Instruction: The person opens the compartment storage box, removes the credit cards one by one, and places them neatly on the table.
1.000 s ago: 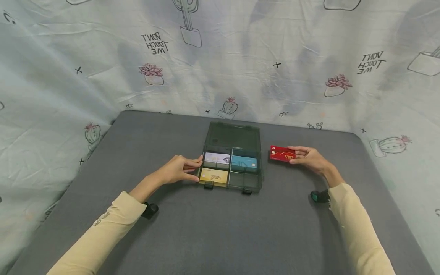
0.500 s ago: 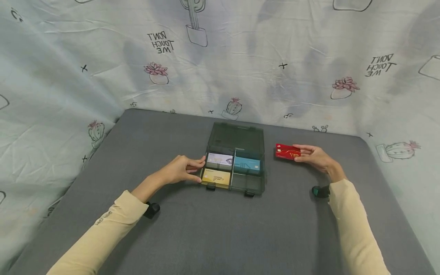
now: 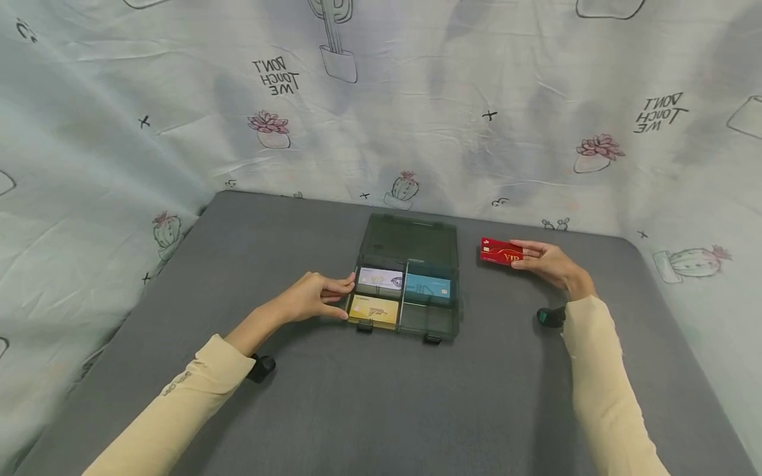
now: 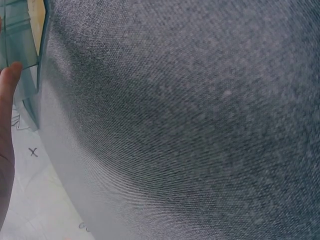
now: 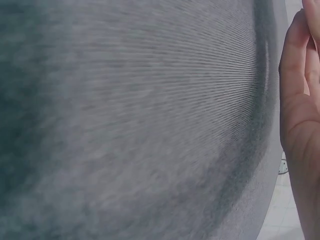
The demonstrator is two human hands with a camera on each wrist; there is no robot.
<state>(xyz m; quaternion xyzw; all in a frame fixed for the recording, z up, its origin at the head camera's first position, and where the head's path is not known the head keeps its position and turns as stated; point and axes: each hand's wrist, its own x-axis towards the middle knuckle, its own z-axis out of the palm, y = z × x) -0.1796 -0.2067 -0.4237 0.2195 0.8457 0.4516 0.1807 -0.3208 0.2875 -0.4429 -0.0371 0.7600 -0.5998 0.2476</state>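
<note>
A translucent dark green plastic box (image 3: 430, 320) with dividers lies on the grey table, its lid (image 3: 411, 239) laid back. In its compartments are a pale purple card (image 3: 380, 278), a yellow card (image 3: 374, 310) and a blue card (image 3: 427, 287); the front right compartment shows no card. My left hand (image 3: 309, 295) touches the box's left side, thumb and fingers spread along the edge. Right of the box, my right hand (image 3: 553, 266) pinches a red VIP card (image 3: 499, 252) between thumb and fingers. The right wrist view shows that hand at its edge, with the card out of sight.
The grey cloth-covered table (image 3: 417, 403) reaches to a printed fabric backdrop (image 3: 440, 119) behind and at both sides. Two black latches (image 3: 432, 338) stick out from the box's front. A dark wrist device (image 3: 260, 368) sits below the left wrist.
My right hand, holding the red card, has moved slightly away from me and to the right relative to the box. The left hand stays at the box's left side.
</note>
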